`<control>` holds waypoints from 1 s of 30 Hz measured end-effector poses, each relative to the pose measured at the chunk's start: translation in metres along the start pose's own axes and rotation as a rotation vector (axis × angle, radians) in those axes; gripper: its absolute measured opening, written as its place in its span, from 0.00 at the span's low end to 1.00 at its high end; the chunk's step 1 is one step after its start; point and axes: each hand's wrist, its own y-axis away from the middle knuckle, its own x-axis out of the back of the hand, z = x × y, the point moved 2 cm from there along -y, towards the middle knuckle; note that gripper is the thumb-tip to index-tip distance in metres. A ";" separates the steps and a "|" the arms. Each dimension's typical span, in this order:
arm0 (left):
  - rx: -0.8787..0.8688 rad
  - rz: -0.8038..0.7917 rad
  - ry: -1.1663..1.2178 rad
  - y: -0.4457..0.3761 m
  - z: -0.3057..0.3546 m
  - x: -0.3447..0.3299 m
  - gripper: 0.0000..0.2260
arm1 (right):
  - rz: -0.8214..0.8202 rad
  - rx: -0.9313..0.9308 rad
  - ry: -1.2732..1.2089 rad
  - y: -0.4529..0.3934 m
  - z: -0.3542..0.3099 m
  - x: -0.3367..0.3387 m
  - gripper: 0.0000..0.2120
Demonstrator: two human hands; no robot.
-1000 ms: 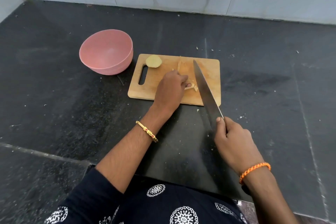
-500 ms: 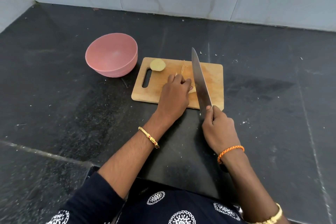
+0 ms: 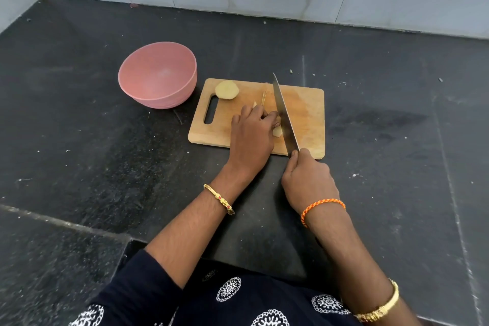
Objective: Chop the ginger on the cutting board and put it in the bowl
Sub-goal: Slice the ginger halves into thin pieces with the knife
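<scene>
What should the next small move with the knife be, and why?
Probably press the knife straight down through the ginger. The blade already lies along the cutting board beside the left hand, which pins that piece, and the pink bowl looks empty, so cutting comes first.

One head-worn camera looks steeply down and forward, close above the right hand gripping the knife, cutting board beyond

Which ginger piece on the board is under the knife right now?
The piece held by the left hand, touching the knife blade mid-board. The other, rounder piece lies untouched at the board's far-left corner beside the handle slot.
</scene>
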 end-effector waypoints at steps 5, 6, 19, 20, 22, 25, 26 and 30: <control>0.005 0.049 -0.074 0.003 0.001 -0.002 0.11 | -0.054 -0.024 0.060 0.000 0.000 0.007 0.12; 0.011 0.049 -0.087 0.003 0.002 -0.002 0.13 | -0.060 -0.030 0.065 0.001 0.001 0.007 0.12; 0.018 -0.033 -0.092 0.000 0.002 0.005 0.12 | -0.055 -0.005 -0.120 0.034 0.027 0.026 0.17; 0.013 -0.070 -0.081 -0.001 0.001 0.008 0.14 | -0.049 0.003 -0.139 0.033 0.027 0.026 0.18; 0.007 -0.165 -0.040 -0.002 -0.001 0.013 0.17 | -0.037 0.019 -0.166 0.028 0.028 0.026 0.18; -0.047 -0.354 -0.063 -0.005 -0.005 0.018 0.26 | -0.020 0.017 -0.197 0.021 0.033 0.026 0.18; -0.082 -0.403 -0.104 -0.007 -0.005 0.020 0.28 | -0.022 0.014 -0.203 0.019 0.034 0.026 0.18; -0.178 -0.462 -0.185 -0.021 -0.006 0.023 0.24 | -0.046 0.003 -0.220 0.016 0.035 0.024 0.19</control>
